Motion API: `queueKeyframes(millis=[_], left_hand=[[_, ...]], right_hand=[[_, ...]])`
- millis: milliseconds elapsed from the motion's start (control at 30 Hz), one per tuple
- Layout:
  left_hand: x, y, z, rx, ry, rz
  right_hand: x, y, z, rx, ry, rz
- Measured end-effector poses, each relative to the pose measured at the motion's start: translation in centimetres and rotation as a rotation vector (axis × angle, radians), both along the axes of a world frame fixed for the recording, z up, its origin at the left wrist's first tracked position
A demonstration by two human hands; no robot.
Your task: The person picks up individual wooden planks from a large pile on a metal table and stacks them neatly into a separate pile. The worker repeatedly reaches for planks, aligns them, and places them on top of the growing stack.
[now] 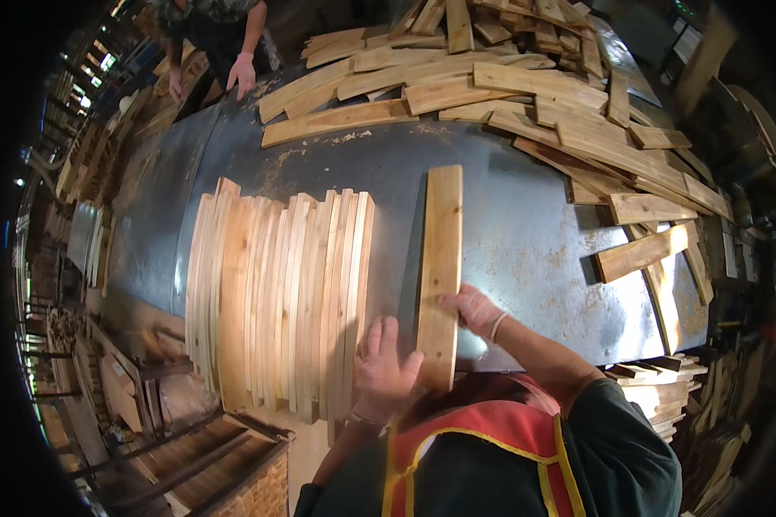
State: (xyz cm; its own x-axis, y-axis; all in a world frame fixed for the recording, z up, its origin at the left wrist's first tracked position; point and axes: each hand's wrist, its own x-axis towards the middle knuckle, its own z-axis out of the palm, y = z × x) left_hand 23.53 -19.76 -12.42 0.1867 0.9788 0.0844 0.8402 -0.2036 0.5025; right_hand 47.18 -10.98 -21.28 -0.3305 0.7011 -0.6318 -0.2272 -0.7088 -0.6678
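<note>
A single flat wooden board [442, 239] points away from me over the metal tabletop. My right hand [478, 311], in a thin pale glove, grips its right edge, thumb on the upper face. My left hand [385, 365], also gloved, has its fingers apart beside the board's near end. It lies against or just over the right end of a row of boards [284, 291]; whether it touches them I cannot tell. Those boards stand on edge, packed side by side, with uneven ends.
Loose boards [440, 100] lie heaped across the far and right parts of the metal table [524, 258]. At the far left stands a co-worker with gloved hands [241, 74] by the table edge. A wooden crate [258, 478] is at lower left; stacked boards [659, 394] are at lower right.
</note>
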Motion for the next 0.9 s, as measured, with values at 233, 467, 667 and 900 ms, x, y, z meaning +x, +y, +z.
queueKeyframes(millis=[233,467,667,900], left_hand=[[-7.2,-2.4,-0.2,0.094,0.198,-0.007],[-7.6,-1.9,-3.5,0.102,0.432,0.005],[-6.8,-2.7,-4.1,0.124,0.566,0.065],[-6.3,-0.6,-4.2,0.238,0.502,0.037]], right_hand=[[-12.7,-4.9,4.0,0.373,-0.637,0.591],[-4.3,4.1,-5.1,0.674,-0.225,0.490],[15.5,16.8,9.4,0.946,-1.464,0.417],[26.2,26.4,13.0,0.712,-1.875,0.906]])
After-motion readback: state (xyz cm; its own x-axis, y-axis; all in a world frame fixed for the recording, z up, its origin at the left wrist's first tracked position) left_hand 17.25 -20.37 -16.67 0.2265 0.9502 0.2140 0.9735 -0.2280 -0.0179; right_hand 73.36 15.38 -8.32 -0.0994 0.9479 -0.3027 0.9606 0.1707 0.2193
